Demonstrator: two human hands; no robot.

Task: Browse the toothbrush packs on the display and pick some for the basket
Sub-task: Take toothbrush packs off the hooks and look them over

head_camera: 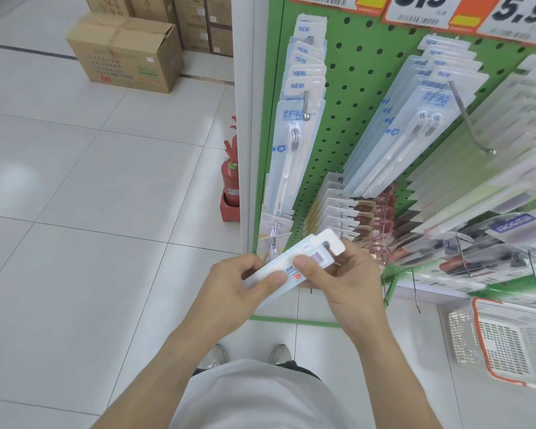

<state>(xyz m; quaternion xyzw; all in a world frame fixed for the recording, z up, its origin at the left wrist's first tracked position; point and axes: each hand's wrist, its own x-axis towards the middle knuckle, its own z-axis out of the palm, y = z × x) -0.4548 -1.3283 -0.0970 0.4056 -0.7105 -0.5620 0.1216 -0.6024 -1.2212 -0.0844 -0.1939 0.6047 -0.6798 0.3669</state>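
Both hands are pinching one pack (294, 264), its long axis slanting up-right; the basket (508, 339) is sitting on the floor lower right of it (right hand (344, 274) nearer, left hand (245, 284) farther)

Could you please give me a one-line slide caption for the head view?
Both hands, left hand and right hand, hold a toothbrush pack before the green pegboard display; basket waits on the floor.

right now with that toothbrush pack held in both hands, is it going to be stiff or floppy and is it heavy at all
The toothbrush pack is probably fairly stiff: it spans flat and straight between the left hand and right hand without sagging. It looks light, since thumbs and fingertips alone carry it. Its glossy surface may be a little slippery, though the blur hides details.
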